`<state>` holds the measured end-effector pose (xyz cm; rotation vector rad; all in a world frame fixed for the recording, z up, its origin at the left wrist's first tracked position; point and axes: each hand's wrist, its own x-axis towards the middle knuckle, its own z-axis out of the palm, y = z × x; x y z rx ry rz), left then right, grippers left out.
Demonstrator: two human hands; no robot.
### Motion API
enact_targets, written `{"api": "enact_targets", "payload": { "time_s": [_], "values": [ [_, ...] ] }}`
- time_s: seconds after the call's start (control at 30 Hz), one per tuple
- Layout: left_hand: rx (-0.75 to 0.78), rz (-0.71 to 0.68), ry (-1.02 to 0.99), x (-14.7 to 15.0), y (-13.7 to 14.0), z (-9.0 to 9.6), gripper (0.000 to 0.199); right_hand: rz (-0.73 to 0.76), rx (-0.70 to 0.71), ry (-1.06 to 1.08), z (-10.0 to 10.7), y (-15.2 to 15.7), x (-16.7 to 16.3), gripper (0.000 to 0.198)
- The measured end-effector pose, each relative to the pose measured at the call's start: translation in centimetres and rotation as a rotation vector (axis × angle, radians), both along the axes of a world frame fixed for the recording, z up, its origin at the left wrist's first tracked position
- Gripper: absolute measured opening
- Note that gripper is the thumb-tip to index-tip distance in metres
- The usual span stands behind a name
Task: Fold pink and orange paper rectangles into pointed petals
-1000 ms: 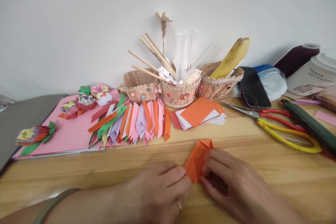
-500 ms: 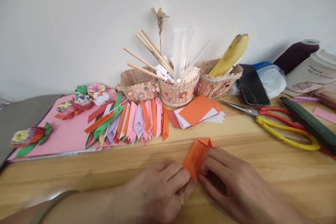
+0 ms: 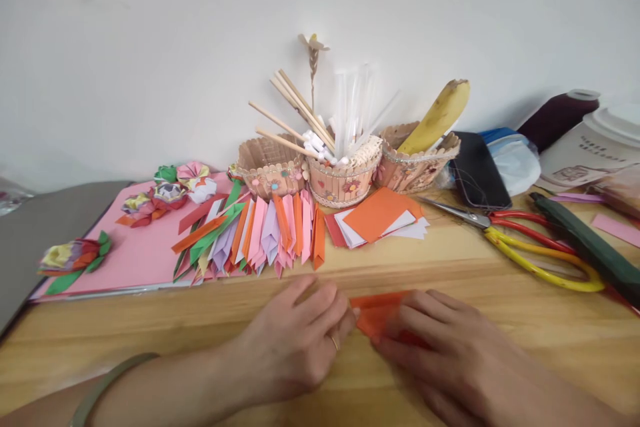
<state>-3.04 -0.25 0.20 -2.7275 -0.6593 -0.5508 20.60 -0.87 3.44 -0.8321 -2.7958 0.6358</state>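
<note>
A folded piece of orange paper (image 3: pixel 375 313) lies between my two hands, low over the wooden table. My left hand (image 3: pixel 305 333), with a ring and a bracelet, pinches the paper's left corner between thumb and fingers. From the right, my right hand (image 3: pixel 440 340) grips the other end, its fingers bent over the sheet and covering part of it. Beyond the hands is a row of folded paper strips (image 3: pixel 270 233) in orange, pink, purple and green. To their right rests a stack of cut paper rectangles (image 3: pixel 377 217), orange on top.
Scissors (image 3: pixel 545 240) and a dark green utility knife (image 3: pixel 585 247) lie at the right, near a phone (image 3: pixel 480 170). Three decorated baskets (image 3: pixel 345 183) stand against the wall, one holding a banana (image 3: pixel 440 113). Paper flowers (image 3: pixel 170 193) sit on pink sheets (image 3: pixel 150 253) at left.
The orange paper has turned from standing lengthwise to lying more crosswise between the hands. My left hand has shifted a little left and up. The camera view has tilted slightly.
</note>
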Motion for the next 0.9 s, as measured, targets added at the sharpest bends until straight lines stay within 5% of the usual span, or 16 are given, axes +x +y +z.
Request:
{"api": "enact_targets", "payload": {
  "time_s": [0.2,0.33,0.57,0.9],
  "values": [
    [-0.022,-0.06,-0.077,0.1,-0.5,0.3,0.03,-0.099,0.042,-0.018,-0.1,-0.2,-1.1,0.034],
    [-0.041,-0.043,-0.064,0.3,-0.6,0.0,0.031,-0.12,0.041,0.07,0.3,-0.1,-1.0,0.013],
    [-0.071,-0.103,-0.065,-0.1,0.3,0.5,0.027,-0.445,0.203,0.177,-1.4,1.1,-0.4,0.017],
    [-0.035,-0.07,-0.024,-0.1,0.8,0.4,0.027,-0.451,-0.306,0.076,-0.3,0.8,-0.9,0.022]
  ]
}}
